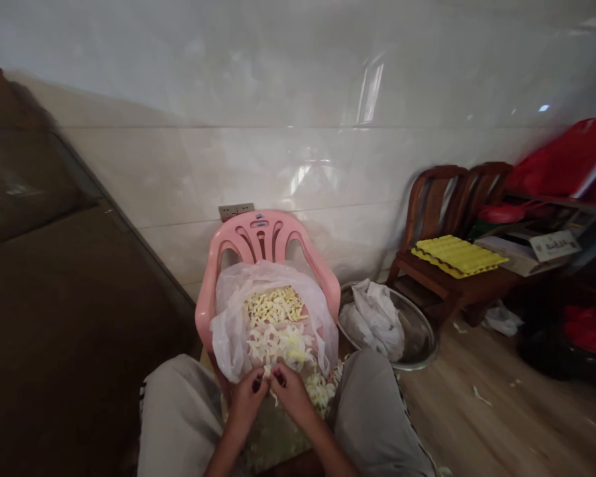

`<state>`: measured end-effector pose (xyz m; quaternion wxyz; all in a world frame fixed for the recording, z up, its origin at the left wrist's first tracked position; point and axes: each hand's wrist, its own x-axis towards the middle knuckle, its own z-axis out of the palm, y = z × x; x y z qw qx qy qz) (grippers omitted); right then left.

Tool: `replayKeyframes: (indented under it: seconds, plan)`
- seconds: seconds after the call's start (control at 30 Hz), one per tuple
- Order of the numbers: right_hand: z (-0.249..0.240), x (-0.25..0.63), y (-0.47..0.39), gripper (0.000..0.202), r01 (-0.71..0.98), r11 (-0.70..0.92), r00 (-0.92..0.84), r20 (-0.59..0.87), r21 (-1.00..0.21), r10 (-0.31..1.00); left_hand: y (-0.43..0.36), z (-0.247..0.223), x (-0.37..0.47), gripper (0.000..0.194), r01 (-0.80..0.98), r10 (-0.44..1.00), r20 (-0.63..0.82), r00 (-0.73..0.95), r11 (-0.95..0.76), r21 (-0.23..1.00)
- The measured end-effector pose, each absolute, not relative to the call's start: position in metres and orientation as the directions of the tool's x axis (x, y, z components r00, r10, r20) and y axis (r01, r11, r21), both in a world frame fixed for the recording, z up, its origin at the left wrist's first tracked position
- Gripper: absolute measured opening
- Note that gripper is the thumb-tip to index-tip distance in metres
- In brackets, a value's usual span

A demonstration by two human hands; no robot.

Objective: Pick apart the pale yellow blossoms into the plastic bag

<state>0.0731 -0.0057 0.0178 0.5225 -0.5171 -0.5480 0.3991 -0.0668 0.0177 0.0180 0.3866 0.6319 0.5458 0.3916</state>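
- Pale yellow-white flower pieces (277, 331) fill a clear plastic bag, small, curled and thin, heaped loosely; the ones at the back look deeper yellow, the nearer ones whiter.
- Left hand (246, 397) and right hand (291, 392) meet at the near edge of the heap, fingertips pinched narrow around one small pale piece between them; what exactly each finger grips is too small to tell.
- More of the same pieces lie spilled just below the hands, between the person's knees (372, 411), which are covered in smooth grey cloth.
- Clear plastic bag (228, 331) is thin, crinkled and translucent, its mouth rolled open, and it sits on the seat of a pink plastic chair (258, 235) with a glossy moulded back with slots.
- Round metal basin (420, 338) stands on the floor just right of the chair, holding crumpled white plastic (375, 318).
- Wooden floor (501, 417) is light and grained, with a few pale scraps on it.
- Dark wooden chair (440, 199) farther right carries a ridged yellow tray (457, 255).
- Glossy pale tiled wall (278, 99) stands behind, with a socket plate (236, 211) above the pink chair.
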Motion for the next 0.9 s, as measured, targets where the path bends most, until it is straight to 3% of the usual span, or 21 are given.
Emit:
replayKeyframes:
  seconds: [0.37,0.5,0.67,0.77,0.9]
  plan:
    - [0.019,0.071,-0.009,0.008,0.24,0.181,0.156,0.222,-0.954,0.962,0.019,0.022,-0.067,0.031,0.493,0.994,0.046,0.095,-0.088,0.866]
    - [0.02,0.07,-0.008,0.008,0.134,0.19,0.207,0.215,-0.973,0.955,0.019,0.022,-0.067,0.033,0.502,0.995,0.043,0.091,-0.083,0.861]
    - [0.02,0.083,0.002,0.016,-0.106,0.051,0.368,0.008,-0.993,0.93,0.02,0.024,-0.07,0.035,0.457,1.0,0.01,0.015,-0.015,0.89]
    - [0.021,0.098,0.009,0.018,-0.117,0.06,0.48,-0.003,-0.991,0.877,0.02,0.025,-0.069,0.038,0.385,1.0,-0.01,0.02,0.002,0.923]
    - [0.019,0.103,0.013,0.015,-0.162,0.062,0.425,-0.012,-0.985,0.905,0.02,0.021,-0.067,0.041,0.335,1.0,0.009,0.016,-0.014,0.942]
